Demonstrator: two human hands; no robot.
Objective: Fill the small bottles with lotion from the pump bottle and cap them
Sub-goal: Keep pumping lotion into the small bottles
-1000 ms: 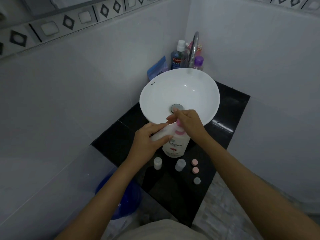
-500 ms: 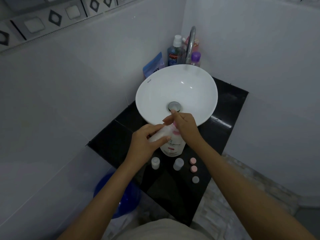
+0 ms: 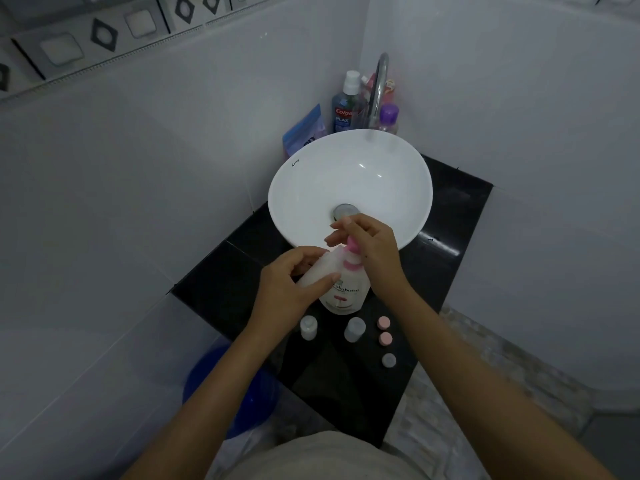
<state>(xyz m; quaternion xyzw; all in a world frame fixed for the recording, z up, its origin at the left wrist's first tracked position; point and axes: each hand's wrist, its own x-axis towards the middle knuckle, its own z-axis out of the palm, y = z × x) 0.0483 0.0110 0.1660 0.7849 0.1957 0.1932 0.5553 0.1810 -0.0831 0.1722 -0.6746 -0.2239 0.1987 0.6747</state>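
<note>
A white pump bottle [image 3: 343,294] with a pink pump head stands on the black counter [image 3: 214,285] just in front of the basin. My right hand [image 3: 372,247] rests on top of the pump head. My left hand [image 3: 291,285] holds a small translucent bottle [image 3: 317,271] tilted, its mouth up at the pump nozzle. Two more small bottles [image 3: 308,327] [image 3: 354,329] stand uncapped in front of the pump bottle. To their right lie two pink caps [image 3: 383,322] [image 3: 385,338] and one grey cap [image 3: 388,359].
A white round basin [image 3: 349,168] with a steel tap [image 3: 379,88] fills the back of the counter. Behind it stand a mouthwash bottle [image 3: 343,109], a purple-capped bottle [image 3: 388,117] and a blue pouch [image 3: 304,129]. A blue bucket [image 3: 256,400] sits on the floor, left.
My right hand has risen a little with the pink pump head, which now shows under it. The left hand still holds the small bottle at the nozzle. The view shifted slightly.
</note>
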